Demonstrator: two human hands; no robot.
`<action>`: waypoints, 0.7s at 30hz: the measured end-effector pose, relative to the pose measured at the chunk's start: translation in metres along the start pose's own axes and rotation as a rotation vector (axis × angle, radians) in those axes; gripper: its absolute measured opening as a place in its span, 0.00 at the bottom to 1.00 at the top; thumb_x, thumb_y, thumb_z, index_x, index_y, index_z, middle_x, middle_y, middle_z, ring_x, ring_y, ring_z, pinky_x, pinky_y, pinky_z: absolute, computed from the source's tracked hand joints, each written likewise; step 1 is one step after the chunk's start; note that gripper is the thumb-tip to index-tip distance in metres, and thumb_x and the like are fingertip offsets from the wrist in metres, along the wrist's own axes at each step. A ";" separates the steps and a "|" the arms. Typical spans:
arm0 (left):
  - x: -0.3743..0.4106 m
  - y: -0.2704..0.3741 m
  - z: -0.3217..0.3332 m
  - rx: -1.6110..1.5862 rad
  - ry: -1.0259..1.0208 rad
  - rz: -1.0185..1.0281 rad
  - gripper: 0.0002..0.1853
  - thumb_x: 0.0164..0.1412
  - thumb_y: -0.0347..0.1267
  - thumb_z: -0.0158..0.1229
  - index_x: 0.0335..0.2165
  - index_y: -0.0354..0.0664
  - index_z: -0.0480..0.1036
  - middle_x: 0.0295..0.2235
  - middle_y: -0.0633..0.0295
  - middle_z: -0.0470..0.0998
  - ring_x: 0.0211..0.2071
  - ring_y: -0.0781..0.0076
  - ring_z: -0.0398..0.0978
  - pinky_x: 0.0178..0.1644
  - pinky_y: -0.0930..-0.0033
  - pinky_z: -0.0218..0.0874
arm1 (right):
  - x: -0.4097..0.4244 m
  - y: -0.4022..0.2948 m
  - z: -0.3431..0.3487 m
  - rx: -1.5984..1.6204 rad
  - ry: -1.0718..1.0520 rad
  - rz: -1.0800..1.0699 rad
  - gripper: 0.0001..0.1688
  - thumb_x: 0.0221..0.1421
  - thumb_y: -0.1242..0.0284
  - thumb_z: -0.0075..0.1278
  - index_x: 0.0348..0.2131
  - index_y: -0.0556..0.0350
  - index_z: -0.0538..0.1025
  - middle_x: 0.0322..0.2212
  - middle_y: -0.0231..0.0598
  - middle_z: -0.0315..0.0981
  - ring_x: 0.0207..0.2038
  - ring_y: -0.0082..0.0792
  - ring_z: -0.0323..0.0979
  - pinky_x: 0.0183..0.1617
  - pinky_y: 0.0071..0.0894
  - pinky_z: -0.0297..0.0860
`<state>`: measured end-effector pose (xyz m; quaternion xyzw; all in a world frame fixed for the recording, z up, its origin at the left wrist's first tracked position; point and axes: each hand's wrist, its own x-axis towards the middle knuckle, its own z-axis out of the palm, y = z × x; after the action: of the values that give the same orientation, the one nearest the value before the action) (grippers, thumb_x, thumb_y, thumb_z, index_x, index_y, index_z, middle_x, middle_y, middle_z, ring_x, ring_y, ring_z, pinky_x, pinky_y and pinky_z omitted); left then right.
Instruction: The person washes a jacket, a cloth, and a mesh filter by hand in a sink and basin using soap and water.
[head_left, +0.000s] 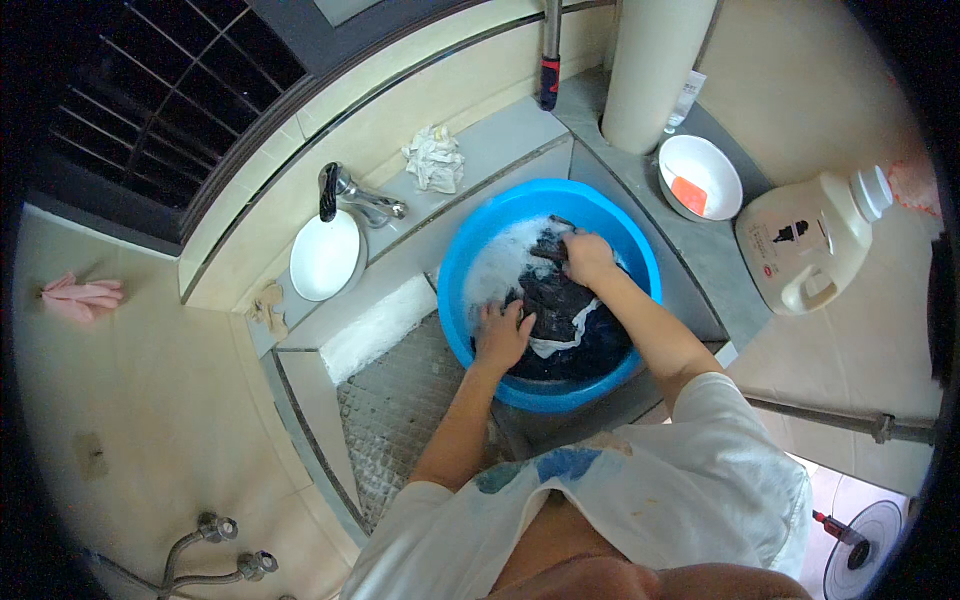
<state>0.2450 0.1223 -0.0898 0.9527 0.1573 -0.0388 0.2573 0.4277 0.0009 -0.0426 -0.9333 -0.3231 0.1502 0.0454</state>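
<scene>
A blue plastic basin (649, 262) holds soapy water with white suds (499, 259). Dark wet cloth (555, 300) lies in it, with a strip of white fabric (562, 343) along its lower edge. My right hand (590, 259) is closed around a dark brown object (550, 249), apparently a scrubbing brush, against the upper part of the cloth. Its far side is hidden by the fingers. My left hand (504, 334) rests on the cloth at the basin's left side, thumb and fingers spread, some fingertips lost in the foam.
The basin stands in a tiled sink (397, 405). Behind it are a faucet (367, 199), a white bowl (326, 255) and a crumpled white cloth (435, 159). On the right ledge are another white bowl (712, 169) with an orange piece inside, a detergent jug (802, 240) and a pipe (656, 75).
</scene>
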 end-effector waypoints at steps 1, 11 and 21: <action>0.002 0.003 -0.001 0.004 0.000 -0.011 0.25 0.57 0.46 0.45 0.49 0.44 0.63 0.49 0.42 0.61 0.52 0.39 0.52 0.54 0.42 0.46 | -0.005 0.010 0.009 0.045 0.118 0.016 0.22 0.41 0.70 0.54 0.39 0.57 0.69 0.36 0.49 0.68 0.42 0.48 0.66 0.44 0.41 0.66; 0.006 -0.005 0.007 0.033 0.002 -0.025 0.26 0.57 0.49 0.44 0.48 0.45 0.64 0.49 0.43 0.60 0.52 0.41 0.51 0.53 0.42 0.47 | -0.028 0.030 -0.008 0.184 0.540 0.002 0.11 0.50 0.77 0.41 0.35 0.65 0.66 0.34 0.53 0.67 0.39 0.49 0.66 0.43 0.41 0.64; 0.010 0.000 0.005 0.003 -0.006 -0.007 0.26 0.57 0.50 0.44 0.46 0.44 0.66 0.48 0.44 0.62 0.52 0.44 0.52 0.51 0.45 0.51 | -0.116 0.067 -0.031 0.541 0.483 0.070 0.21 0.47 0.69 0.53 0.40 0.62 0.68 0.32 0.50 0.71 0.34 0.48 0.71 0.40 0.39 0.67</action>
<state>0.2542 0.1223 -0.0951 0.9523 0.1600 -0.0428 0.2562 0.3905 -0.1227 0.0040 -0.9065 -0.2196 0.0071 0.3605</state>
